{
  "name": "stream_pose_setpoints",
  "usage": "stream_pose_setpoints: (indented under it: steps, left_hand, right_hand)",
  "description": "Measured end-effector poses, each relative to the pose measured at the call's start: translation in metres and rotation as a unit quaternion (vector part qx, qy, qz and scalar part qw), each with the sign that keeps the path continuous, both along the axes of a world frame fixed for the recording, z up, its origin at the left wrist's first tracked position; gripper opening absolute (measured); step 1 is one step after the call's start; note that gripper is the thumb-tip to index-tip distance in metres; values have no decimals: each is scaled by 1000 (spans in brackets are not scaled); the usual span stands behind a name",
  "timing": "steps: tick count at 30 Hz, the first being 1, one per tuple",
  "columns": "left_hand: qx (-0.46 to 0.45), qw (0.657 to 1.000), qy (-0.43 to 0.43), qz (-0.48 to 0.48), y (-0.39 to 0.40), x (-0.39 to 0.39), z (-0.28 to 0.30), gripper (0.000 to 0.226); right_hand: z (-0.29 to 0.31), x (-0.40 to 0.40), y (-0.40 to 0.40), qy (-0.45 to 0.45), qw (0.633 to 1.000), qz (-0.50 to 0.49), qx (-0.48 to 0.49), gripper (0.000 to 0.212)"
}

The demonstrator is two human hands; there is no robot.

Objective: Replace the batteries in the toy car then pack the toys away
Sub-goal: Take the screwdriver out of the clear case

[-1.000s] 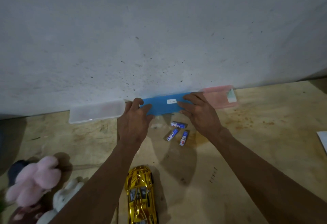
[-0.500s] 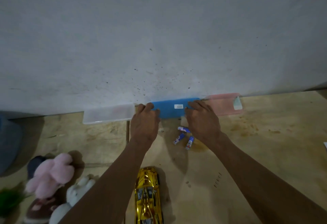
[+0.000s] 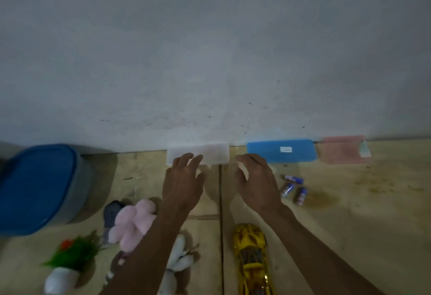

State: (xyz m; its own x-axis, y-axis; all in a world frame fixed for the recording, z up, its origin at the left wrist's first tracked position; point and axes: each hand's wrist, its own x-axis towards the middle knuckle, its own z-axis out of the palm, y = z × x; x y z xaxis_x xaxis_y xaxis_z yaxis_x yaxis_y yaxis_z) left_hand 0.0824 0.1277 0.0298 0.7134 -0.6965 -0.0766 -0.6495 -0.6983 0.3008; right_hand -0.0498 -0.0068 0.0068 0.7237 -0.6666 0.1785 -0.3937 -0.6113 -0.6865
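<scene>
My left hand (image 3: 184,180) reaches forward with spread fingers, its tips over the lower edge of a white translucent box (image 3: 198,156) at the wall. My right hand (image 3: 256,178) hovers with relaxed, straight fingers just right of that box, holding nothing. A blue flat box (image 3: 282,151) and a pink box (image 3: 342,150) lie further right along the wall. Three small batteries (image 3: 293,187) lie on the wooden table to the right of my right hand. The gold toy car (image 3: 253,257) sits near the front, under my right forearm.
A big container with a blue lid (image 3: 35,187) stands at the left. Pink plush toy (image 3: 134,222), white plush toy (image 3: 179,257) and a small green plant in a white pot (image 3: 70,259) lie front left. A seam (image 3: 220,201) runs down the table.
Both hands let go of the blue box and shifted left to the white box. The camera view swung left, bringing the blue-lidded container and plant into view.
</scene>
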Motion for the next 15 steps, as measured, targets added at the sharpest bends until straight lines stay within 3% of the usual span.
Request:
stream_pose_setpoints:
  steps: [6,9,15]
  left_hand:
    - [3,1000,-16,7,45,62,-17,54]
    - [20,999,-28,-29,45,81,-29,58]
    - [9,993,-62,-100,37,97,-46,44]
  right_hand:
    - [-10,65,68,-8,972,-153,177,32]
    - [-13,95,90,-11,929,-241,279,33]
    - [-15,140,104,-104,833,-416,350,32]
